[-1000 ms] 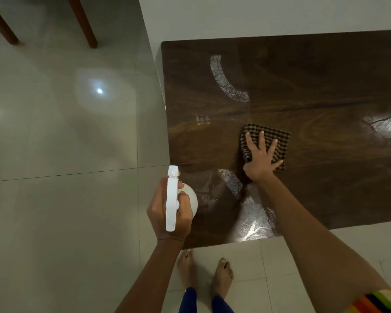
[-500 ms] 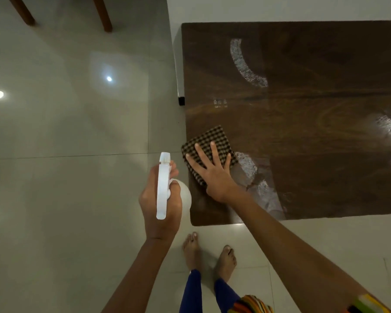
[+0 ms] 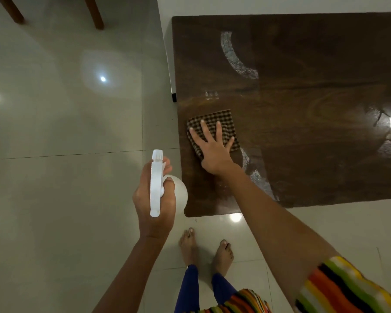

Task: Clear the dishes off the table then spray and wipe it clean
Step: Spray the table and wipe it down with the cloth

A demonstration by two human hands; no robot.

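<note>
The dark wooden table (image 3: 303,114) runs off the right edge. The left hand (image 3: 155,213), off the table's near corner, hides most of the one white spray bottle (image 3: 155,188); its fingers are curled round the neck. The right hand (image 3: 213,152) lies flat with fingers spread, pressing the single brown checked cloth (image 3: 215,118), folded square, its near part under the palm. Wet streaks (image 3: 233,57) shine beyond the fingertips and beside the wrist.

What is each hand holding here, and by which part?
The left hand grips the spray bottle by its neck, below the head. The right hand holds nothing; flat, it presses the cloth on the table.
</note>
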